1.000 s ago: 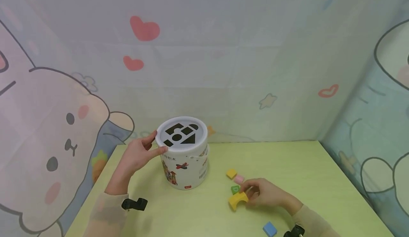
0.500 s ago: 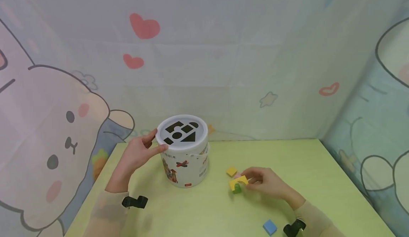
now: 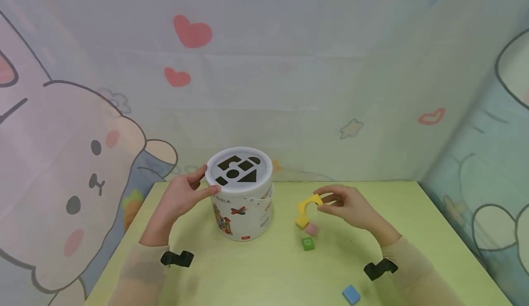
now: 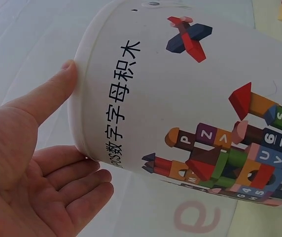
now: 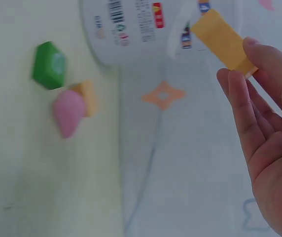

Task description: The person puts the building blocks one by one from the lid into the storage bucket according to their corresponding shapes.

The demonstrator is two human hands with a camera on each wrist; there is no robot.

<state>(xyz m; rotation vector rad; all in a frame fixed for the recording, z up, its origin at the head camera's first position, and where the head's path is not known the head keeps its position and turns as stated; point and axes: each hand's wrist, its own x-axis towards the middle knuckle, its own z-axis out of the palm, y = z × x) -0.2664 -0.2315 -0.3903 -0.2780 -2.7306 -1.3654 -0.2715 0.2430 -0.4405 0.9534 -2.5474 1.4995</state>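
Observation:
My right hand (image 3: 345, 207) pinches a yellow arch block (image 3: 306, 203) by one end between thumb and fingertips, raised over the table to the right of the bucket. In the right wrist view the arch block (image 5: 222, 39) shows a plain flat side. My left hand (image 3: 182, 205) touches the lid rim of a white toy-block bucket (image 3: 244, 219), its thumb and fingers spread along the edge. The left wrist view shows those fingers (image 4: 89, 190) loosely extended beside the printed wall. Cut-out shapes, among them an arch, a circle and a triangle, pierce the white lid (image 3: 264, 177).
On the table (image 3: 264, 274) lie a small yellow block (image 3: 302, 222), a pink block (image 3: 312, 230) and a green block (image 3: 307, 243). Nearer the front is a blue block (image 3: 351, 294). A printed curtain (image 3: 310, 90) hangs behind the table.
My right hand has lifted the yellow arch block and moved it away from me, above the small blocks, uncovering the green and pink ones. My left hand has stayed at the lid rim.

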